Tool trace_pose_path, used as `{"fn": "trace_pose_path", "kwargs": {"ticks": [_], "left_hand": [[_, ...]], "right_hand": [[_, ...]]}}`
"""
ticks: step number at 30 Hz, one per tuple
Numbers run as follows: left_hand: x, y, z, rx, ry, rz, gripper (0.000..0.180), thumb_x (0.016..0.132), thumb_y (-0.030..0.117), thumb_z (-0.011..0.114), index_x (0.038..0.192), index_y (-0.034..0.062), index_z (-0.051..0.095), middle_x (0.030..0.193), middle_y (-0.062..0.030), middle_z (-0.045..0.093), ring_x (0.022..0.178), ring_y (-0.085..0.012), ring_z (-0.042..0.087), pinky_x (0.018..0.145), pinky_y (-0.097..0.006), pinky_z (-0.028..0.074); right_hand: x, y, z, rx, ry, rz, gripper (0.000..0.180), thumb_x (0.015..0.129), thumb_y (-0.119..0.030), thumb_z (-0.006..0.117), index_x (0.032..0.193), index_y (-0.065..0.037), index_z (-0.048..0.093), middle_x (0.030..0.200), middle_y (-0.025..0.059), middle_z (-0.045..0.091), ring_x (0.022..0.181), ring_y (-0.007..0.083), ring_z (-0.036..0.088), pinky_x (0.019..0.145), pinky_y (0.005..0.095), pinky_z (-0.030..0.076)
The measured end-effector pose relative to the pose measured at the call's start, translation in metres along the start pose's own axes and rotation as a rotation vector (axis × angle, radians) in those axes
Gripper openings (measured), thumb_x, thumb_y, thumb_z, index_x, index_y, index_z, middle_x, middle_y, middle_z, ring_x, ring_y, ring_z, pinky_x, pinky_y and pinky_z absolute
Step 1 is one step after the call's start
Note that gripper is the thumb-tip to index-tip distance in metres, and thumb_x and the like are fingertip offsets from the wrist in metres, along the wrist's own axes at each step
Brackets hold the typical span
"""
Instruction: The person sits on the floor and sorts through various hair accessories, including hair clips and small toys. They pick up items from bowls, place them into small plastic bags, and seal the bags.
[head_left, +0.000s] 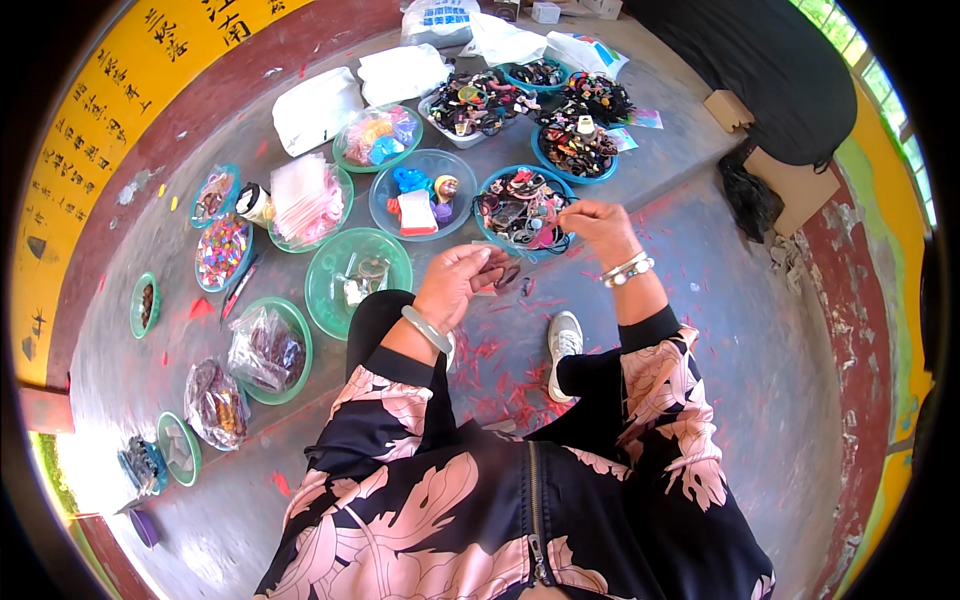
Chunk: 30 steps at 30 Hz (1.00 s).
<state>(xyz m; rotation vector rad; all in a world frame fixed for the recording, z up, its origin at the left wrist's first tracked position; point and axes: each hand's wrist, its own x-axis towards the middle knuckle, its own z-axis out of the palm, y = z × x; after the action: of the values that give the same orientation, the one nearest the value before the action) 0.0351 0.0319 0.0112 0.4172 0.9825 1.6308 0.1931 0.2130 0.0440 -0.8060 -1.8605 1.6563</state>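
My left hand [455,290] is in front of my knees with its fingers curled. Dark loops that look like hair ties [510,278] hang at its fingertips, and a small pale piece shows under the fingers. My right hand [603,230] is raised at the right rim of a blue bowl [484,222]. Its thumb and forefinger are pinched together, with a thin dark hair tie partly seen below them. Inside that bowl lies a tangle of black, pink and grey hair ties [524,205]. Just left of it stands a clear bluish bowl [382,215] with coloured ornaments and a white-and-red block.
Bowls of dark hair ties [580,150] stand farther back. On the left are a green bowl [320,290] with small items, a bowl of pink plastic bags [305,200], a bowl of colourful bits [222,250] and bagged goods [265,350]. Red scraps [490,350] litter the floor near my shoes.
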Motion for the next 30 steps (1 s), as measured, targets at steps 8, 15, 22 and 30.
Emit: {"fn": "trace_pose_path", "kwargs": {"ticks": [8, 15, 22, 30], "left_hand": [[0.002, -0.001, -0.002, -0.020, -0.004, 0.013, 0.019, 0.088, 0.009, 0.049, 0.097, -0.0064, 0.057, 0.096, -0.0157, 0.061, 0.091, -0.0228, 0.060, 0.081, -0.030, 0.049], [0.001, -0.001, 0.001, 0.021, 0.009, 0.009, 0.020, 0.088, 0.010, 0.049, 0.097, -0.0061, 0.056, 0.096, -0.0154, 0.061, 0.090, -0.0224, 0.060, 0.080, -0.030, 0.049], [0.000, -0.002, 0.004, 0.030, 0.001, 0.013, 0.020, 0.088, 0.010, 0.049, 0.098, -0.0067, 0.055, 0.095, -0.0147, 0.060, 0.088, -0.0198, 0.060, 0.079, -0.028, 0.049], [0.002, -0.002, 0.005, -0.072, -0.026, 0.010, 0.021, 0.089, 0.011, 0.048, 0.097, -0.0060, 0.056, 0.096, -0.0153, 0.061, 0.089, -0.0206, 0.060, 0.078, -0.028, 0.050]], "right_hand": [[-0.011, 0.068, -0.158, -1.740, 0.092, 0.353, 0.023, 0.078, -0.017, 0.055, 0.096, -0.006, 0.065, 0.096, 0.0103, 0.064, 0.086, 0.0275, 0.061, 0.076, 0.0310, 0.048], [-0.039, 0.021, -0.165, -0.750, 0.452, 0.156, 0.025, 0.082, -0.018, 0.055, 0.099, -0.001, 0.063, 0.099, 0.0104, 0.064, 0.093, 0.0275, 0.060, 0.080, 0.0314, 0.047], [-0.047, -0.017, -0.129, 0.361, 0.141, 0.054, 0.020, 0.085, -0.011, 0.054, 0.098, 0.003, 0.061, 0.094, 0.0132, 0.064, 0.085, 0.0204, 0.062, 0.077, 0.0305, 0.049], [-0.029, -0.002, -0.092, -0.158, 0.143, 0.141, 0.028, 0.077, -0.019, 0.066, 0.096, 0.001, 0.062, 0.086, 0.0071, 0.064, 0.076, 0.0116, 0.058, 0.065, 0.0261, 0.047]]}}
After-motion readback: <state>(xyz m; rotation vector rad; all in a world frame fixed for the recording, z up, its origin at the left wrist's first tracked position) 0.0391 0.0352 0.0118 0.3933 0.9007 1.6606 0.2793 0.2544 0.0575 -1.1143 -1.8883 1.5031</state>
